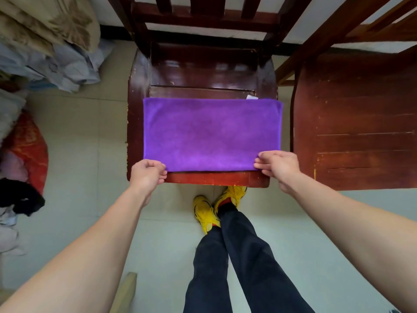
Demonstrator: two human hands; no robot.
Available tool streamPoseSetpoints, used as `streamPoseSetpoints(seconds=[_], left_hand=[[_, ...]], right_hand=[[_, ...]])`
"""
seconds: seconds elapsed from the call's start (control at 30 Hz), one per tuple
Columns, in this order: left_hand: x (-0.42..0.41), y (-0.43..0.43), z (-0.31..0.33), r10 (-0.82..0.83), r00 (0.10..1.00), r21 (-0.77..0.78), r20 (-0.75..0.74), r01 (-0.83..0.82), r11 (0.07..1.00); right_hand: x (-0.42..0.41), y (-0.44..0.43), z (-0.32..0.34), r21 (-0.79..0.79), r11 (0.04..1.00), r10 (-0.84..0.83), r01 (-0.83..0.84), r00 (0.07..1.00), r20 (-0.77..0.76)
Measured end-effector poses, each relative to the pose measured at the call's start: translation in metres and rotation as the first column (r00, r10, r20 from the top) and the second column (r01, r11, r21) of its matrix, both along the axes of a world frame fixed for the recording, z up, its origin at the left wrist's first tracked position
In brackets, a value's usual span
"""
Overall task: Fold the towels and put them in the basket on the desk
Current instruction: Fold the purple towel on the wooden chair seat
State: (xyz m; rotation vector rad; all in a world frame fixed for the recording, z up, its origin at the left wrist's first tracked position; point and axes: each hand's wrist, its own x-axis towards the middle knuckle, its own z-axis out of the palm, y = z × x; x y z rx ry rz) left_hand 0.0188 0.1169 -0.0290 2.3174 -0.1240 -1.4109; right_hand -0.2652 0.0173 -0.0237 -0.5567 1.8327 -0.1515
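Here the purple towel (212,134) lies folded flat on the wooden chair (203,73); the left hand (147,173) and right hand (278,163) each pinch a near corner, fingers curled.

Forearms (106,236) bare — loose dark navy trousers (246,258), bright yellow trainers (204,213) with black lines, red socks (225,202)

Dark wooden chair (203,71); second chair (361,123) just right; bedding pile (45,41) left; yellow shoes (205,213) below.
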Motion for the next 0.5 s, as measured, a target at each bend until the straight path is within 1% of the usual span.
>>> streamPoseSetpoints(seconds=[0.07, 0.1, 0.13, 0.17, 0.2, 0.23, 0.27, 0.3, 0.33, 0.37, 0.4, 0.43, 0.5], left_hand=[[-0.001, 0.005, -0.001, -0.014, 0.999, 0.050, 0.029, 0.012, 0.999], [-0.001, 0.006, -0.003, -0.035, 0.996, 0.076, 0.084, 0.029, 0.997], [-0.001, 0.003, -0.001, -0.102, 0.979, 0.100, 0.177, 0.085, 0.991], [-0.002, 0.000, 0.002, -0.224, 0.931, 0.119, 0.289, 0.197, 0.973], [-0.004, -0.006, 0.008, -0.371, 0.838, 0.133, 0.400, 0.348, 0.928], [-0.007, -0.013, 0.012, -0.514, 0.705, 0.147, 0.489, 0.515, 0.845], [-0.010, -0.022, 0.016, -0.633, 0.552, 0.153, 0.542, 0.676, 0.720], [-0.013, -0.033, 0.018, -0.732, 0.384, 0.172, 0.563, 0.812, 0.558], [-0.016, -0.045, 0.019, -0.804, 0.226, 0.205, 0.550, 0.897, 0.392], [-0.016, -0.055, 0.016, -0.857, 0.091, 0.258, 0.507, 0.933, 0.251], [-0.018, -0.065, 0.013, -0.891, -0.003, 0.312, 0.454, 0.937, 0.156], [-0.018, -0.073, 0.009, -0.909, -0.058, 0.351, 0.414, 0.931, 0.100], [-0.020, -0.083, 0.003, -0.918, -0.106, 0.385, 0.382, 0.921, 0.054]], right_hand=[[-0.016, -0.003, 0.005, -0.010, 1.000, 0.022, -0.023, 0.996, -0.088], [-0.021, -0.005, 0.005, -0.037, 0.998, 0.045, -0.052, 0.986, -0.160], [-0.025, -0.010, 0.008, -0.075, 0.992, 0.082, -0.105, 0.963, -0.256], [-0.026, -0.015, 0.011, -0.112, 0.979, 0.125, -0.172, 0.931, -0.343], [-0.024, -0.022, 0.013, -0.134, 0.960, 0.171, -0.244, 0.898, -0.406], [-0.022, -0.028, 0.013, -0.140, 0.942, 0.220, -0.304, 0.878, -0.426], [-0.017, -0.032, 0.012, -0.122, 0.930, 0.272, -0.348, 0.871, -0.410], [-0.013, -0.034, 0.007, -0.092, 0.920, 0.318, -0.381, 0.864, -0.390], [-0.009, -0.036, 0.004, -0.055, 0.909, 0.364, -0.414, 0.851, -0.379], [-0.006, -0.037, 0.001, -0.024, 0.897, 0.401, -0.442, 0.835, -0.377], [-0.005, -0.038, -0.002, -0.001, 0.889, 0.422, -0.457, 0.823, -0.380], [-0.004, -0.039, -0.003, 0.008, 0.884, 0.433, -0.467, 0.812, -0.391], [-0.007, -0.040, -0.005, -0.008, 0.894, 0.407, -0.447, 0.821, -0.402]])
